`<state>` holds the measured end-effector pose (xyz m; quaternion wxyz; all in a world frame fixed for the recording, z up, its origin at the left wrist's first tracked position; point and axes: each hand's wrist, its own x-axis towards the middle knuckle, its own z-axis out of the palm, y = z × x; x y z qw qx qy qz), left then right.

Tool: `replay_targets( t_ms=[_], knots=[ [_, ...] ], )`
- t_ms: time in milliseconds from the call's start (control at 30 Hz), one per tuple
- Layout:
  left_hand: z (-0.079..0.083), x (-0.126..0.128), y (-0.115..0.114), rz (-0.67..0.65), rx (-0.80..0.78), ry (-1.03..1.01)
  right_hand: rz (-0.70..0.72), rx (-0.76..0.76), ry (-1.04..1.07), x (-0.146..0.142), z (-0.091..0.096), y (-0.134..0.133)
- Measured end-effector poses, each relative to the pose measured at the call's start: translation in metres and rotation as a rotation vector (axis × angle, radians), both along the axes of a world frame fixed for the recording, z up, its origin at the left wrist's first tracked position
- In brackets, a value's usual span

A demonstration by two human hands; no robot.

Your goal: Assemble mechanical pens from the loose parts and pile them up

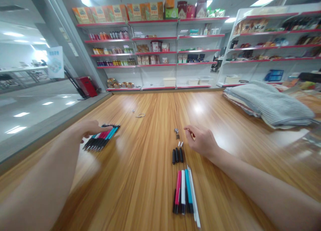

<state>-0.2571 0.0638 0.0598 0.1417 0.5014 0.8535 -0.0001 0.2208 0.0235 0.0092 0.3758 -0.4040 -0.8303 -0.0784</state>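
My left hand [88, 128] rests at a row of assembled pens [100, 137] on the left of the table. Its index finger stretches over their upper ends and the other fingers bend below; no pen is gripped. The pens have black grips and pink, white and blue barrels. Right of centre, my right hand [201, 139] hovers with loosely bent fingers and nothing visible in them. Beside its fingertips lie small metal parts [176, 130], springs [178, 136] and white plastic pieces [180, 144]. Below them are three black grips [177, 155], coloured pen barrels [183, 187] and thin white refills [192, 194].
A ring-like loop [140, 115] and a tiny shiny piece [133, 110] lie farther back on the wooden table [147, 150]. Folded striped cloth [271, 100] is stacked at the right. Stocked shelves [157, 36] stand behind, and a red box [86, 86] sits beyond the left edge.
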Motion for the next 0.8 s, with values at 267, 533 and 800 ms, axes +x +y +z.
replay_targets(
  t_ms=[267,533,800],
  knots=[
    [-0.013,0.147,0.008,-0.547,0.6,0.16,-0.004,-0.041,0.056,-0.003,-0.004,-0.004],
    [-0.082,0.239,-0.023,-1.054,0.591,-0.126,-0.135,-0.345,0.275,0.011,-0.027,0.021],
    [-0.068,0.228,-0.03,-0.768,0.738,-0.856,0.132,-0.494,0.658,0.003,-0.015,0.019]
  ],
)
